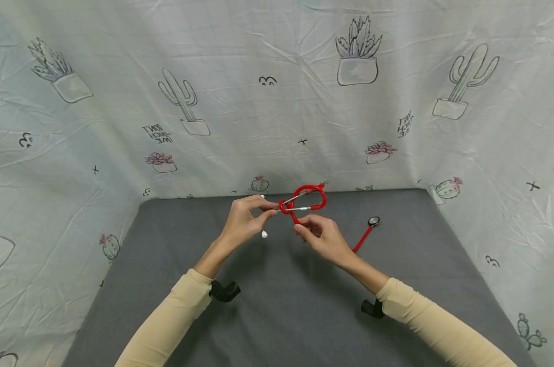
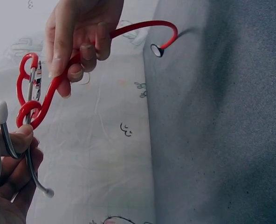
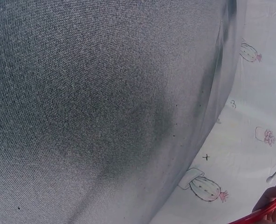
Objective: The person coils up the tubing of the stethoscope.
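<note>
A stethoscope with red tubing (image 1: 324, 196) is held up between both hands, its tube looped around the metal ear tubes (image 1: 297, 208). My left hand (image 1: 244, 216) pinches the metal ear tubes beside that red loop. White ear tips (image 2: 0, 112) stick out past the left fingers. My right hand (image 1: 321, 234) grips the red tube just below the loop, fingers curled round it in the left wrist view. From the right hand the tube runs on to the round chest piece (image 1: 373, 221). In the right wrist view only a bit of red tube (image 3: 264, 212) shows at the lower corner.
A grey cloth-covered table (image 1: 286, 306) lies beneath the hands. White sheeting (image 1: 267, 112) printed with cactus drawings rises behind it and along both sides. Black straps with mounts (image 1: 225, 291) sit at the wrists.
</note>
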A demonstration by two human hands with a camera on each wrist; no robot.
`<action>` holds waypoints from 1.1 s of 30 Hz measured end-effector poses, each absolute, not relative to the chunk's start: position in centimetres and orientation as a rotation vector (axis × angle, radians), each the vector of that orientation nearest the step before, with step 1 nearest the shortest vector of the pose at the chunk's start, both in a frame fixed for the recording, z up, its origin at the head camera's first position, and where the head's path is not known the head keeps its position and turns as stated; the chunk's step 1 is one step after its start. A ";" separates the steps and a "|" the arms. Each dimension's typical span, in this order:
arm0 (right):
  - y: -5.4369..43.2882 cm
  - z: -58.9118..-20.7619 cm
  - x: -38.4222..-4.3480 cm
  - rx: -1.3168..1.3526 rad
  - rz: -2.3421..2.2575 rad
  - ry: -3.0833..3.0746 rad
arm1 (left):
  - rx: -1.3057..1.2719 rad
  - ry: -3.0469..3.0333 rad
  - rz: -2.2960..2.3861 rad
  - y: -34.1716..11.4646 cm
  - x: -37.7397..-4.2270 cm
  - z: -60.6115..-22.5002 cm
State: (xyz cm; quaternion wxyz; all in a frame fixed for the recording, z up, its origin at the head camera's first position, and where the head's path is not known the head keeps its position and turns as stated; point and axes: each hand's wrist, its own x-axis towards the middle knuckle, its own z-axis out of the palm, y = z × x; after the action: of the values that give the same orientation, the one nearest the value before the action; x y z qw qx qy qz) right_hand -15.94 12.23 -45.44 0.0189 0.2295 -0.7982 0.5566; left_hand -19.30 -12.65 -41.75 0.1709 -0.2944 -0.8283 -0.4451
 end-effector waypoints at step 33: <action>14.9 -42.0 -15.8 1.130 1.091 -2.412 | -0.800 -2.425 -1.105 -14.6 -20.6 -41.1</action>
State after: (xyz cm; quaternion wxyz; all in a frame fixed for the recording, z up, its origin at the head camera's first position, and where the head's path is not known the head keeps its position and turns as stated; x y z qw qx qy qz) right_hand -15.80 14.94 -42.00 0.1310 0.3893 -0.8307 0.3758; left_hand -20.64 -14.59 -41.08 0.1785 -0.2830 -0.8576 -0.3907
